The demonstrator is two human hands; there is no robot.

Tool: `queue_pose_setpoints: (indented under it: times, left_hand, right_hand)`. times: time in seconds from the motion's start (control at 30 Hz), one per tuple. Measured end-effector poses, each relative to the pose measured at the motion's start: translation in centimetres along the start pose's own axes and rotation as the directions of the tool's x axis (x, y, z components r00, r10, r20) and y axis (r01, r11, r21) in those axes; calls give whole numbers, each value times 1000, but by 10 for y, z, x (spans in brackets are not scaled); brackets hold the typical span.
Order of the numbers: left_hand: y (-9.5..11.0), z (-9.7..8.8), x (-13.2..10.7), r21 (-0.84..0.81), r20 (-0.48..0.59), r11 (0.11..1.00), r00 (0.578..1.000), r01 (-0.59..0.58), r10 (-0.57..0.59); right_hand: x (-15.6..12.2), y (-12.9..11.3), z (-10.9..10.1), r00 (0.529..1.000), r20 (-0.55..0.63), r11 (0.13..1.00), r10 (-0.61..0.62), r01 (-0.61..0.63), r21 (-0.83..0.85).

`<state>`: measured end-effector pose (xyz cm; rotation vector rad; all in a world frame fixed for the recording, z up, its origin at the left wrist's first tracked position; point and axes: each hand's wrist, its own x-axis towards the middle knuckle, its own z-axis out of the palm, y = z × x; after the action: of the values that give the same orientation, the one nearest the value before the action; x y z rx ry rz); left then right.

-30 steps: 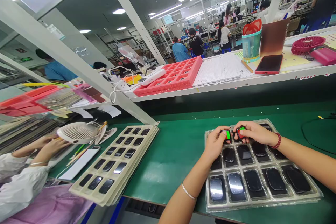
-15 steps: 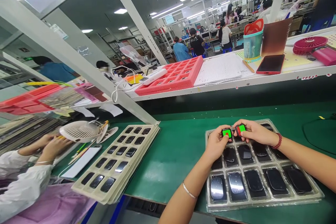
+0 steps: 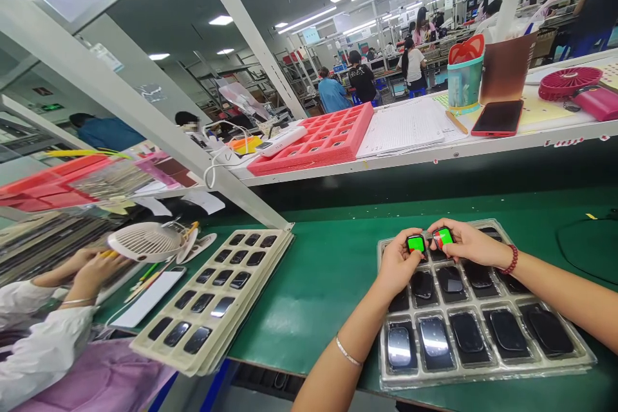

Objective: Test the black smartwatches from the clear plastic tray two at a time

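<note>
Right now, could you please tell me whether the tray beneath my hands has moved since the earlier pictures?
No: judged against the white shelf edge, the tray shows no visible shift in any direction.

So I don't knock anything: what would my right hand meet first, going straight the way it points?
Probably the square, black-framed device with a green-and-red screen in your left hand, though depth is hard to judge.

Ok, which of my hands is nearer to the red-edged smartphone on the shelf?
Right. Your right hand, holding a smartwatch, is below the red-edged smartphone and slightly to its left in the view; your left hand is also below, but farther left.
</note>
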<state>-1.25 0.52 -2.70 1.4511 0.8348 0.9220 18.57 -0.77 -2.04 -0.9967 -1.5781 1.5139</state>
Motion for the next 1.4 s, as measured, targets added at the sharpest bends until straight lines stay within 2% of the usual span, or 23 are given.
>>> queue_pose_setpoints:
  times: [0.57,0.83,1.0,1.2,1.4]
  left_hand:
    - [3,-1,-2,24,40,1000,999,7,-8]
    - [6,1,-2,14,21,999,999,40,-41]
    - [8,1,-3,-12,21,998,998,57,-57]
    - [5,2,-2,-47,12,998,999,43,-42]
    - [5,2,-2,-46,5,998,999,38,-37]
  right_hand:
    - [-2,-8,-1,999,-3,997,37,-37,-71]
    - [-2,-5,-4,999,-2,999,39,-39,30]
    - [-2,-5,-4,999,-18,999,39,-39,23]
    - [1,-2,-3,999,-33,990,24,-19,140]
    - [1,-2,-3,999,-31,997,13,-10,78]
